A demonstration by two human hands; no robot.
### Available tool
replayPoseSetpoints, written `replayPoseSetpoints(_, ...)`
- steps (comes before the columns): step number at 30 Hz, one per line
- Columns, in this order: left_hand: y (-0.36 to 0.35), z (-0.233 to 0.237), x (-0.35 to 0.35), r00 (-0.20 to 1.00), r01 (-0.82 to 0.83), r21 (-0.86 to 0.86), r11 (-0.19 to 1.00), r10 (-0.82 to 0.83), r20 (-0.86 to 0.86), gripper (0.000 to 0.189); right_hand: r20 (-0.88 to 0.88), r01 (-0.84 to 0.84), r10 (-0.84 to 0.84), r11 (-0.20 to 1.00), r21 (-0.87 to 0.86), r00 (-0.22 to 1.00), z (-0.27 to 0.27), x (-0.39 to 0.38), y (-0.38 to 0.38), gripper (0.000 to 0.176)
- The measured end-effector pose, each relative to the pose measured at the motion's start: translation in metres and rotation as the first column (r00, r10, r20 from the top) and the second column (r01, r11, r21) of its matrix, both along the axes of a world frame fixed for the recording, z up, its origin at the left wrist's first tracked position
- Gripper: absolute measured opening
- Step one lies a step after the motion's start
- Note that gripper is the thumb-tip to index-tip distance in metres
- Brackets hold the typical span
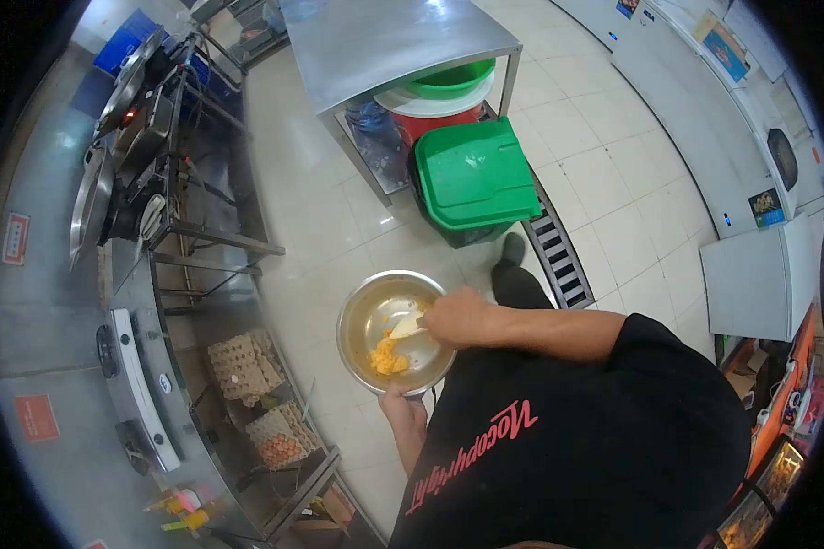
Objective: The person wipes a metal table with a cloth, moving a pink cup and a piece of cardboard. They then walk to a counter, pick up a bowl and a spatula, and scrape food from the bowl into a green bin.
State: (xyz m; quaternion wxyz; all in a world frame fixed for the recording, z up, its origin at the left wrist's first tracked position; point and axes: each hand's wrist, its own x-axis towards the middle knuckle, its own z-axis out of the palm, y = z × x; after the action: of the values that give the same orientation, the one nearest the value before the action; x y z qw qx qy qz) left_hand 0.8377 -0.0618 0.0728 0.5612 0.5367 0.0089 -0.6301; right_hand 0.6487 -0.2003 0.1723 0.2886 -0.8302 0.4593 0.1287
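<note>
A round stainless steel mixing bowl point(349, 320) is held in front of my body, above the tiled floor. My left hand point(401, 408) grips its near lower rim, fingers partly hidden under the bowl. My right hand point(455, 318) reaches over the opposite rim, closed around a cream-coloured spatula point(406, 326). The spatula's flat blade points down into the bowl and touches or nearly touches a lumpy orange-yellow mixture point(388, 358). Smears of the same mixture cling to the bowl's inner wall. The spatula's handle is hidden in my fist.
A green-lidded bin point(474, 174) stands ahead, beside a steel table point(394, 41) and a floor drain grate point(561, 252). Pans point(92, 206) sit on a stove rack at left. Below the left counter are egg trays point(245, 366) and eggs point(280, 449). White freezers point(687, 101) line the right.
</note>
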Motion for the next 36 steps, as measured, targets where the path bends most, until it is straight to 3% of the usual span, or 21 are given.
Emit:
replayPoseSetpoints(12, -0.041, -0.023, 0.000, 0.993, 0.101, -0.054, 0.993, -0.104, -0.058, 0.081, 0.063, 0.200, -0.198, 0.979, -0.029, 0.978, 0.037, -0.039, -0.012, 0.032)
replayPoseSetpoints(17, -0.078, -0.001, -0.044, 0.991, 0.120, -0.058, 0.991, -0.123, -0.059, 0.084, 0.237, 0.368, -0.352, 0.929, -0.025, 0.905, 0.042, -0.083, -0.023, 0.036)
replayPoseSetpoints(21, -0.093, -0.004, -0.068, 0.989, 0.093, -0.094, 0.991, -0.103, -0.104, 0.084, 0.274, 0.381, -0.359, 0.924, -0.028, 0.892, 0.040, -0.128, -0.035, 0.037)
replayPoseSetpoints(26, -0.099, 0.010, -0.096, 0.998, 0.056, -0.085, 0.995, -0.059, -0.029, 0.086, 0.539, 0.394, -0.324, 0.919, -0.017, 0.778, 0.042, -0.168, -0.042, 0.040)
replayPoseSetpoints(30, -0.106, 0.030, -0.119, 0.996, 0.072, -0.073, 0.995, -0.075, -0.042, 0.087, 0.549, 0.375, -0.343, 0.925, 0.057, 0.762, 0.052, -0.188, -0.042, 0.039)
replayPoseSetpoints(33, -0.109, 0.026, -0.124, 0.993, 0.115, -0.057, 0.992, -0.116, -0.026, 0.087, 0.641, 0.376, -0.287, 0.926, -0.003, 0.712, 0.042, -0.199, -0.038, 0.038)
replayPoseSetpoints(36, -0.123, 0.023, -0.131, 0.991, 0.129, -0.016, 0.992, -0.129, -0.026, 0.086, 0.546, 0.376, -0.353, 0.924, 0.073, 0.760, 0.048, -0.215, -0.044, 0.039)
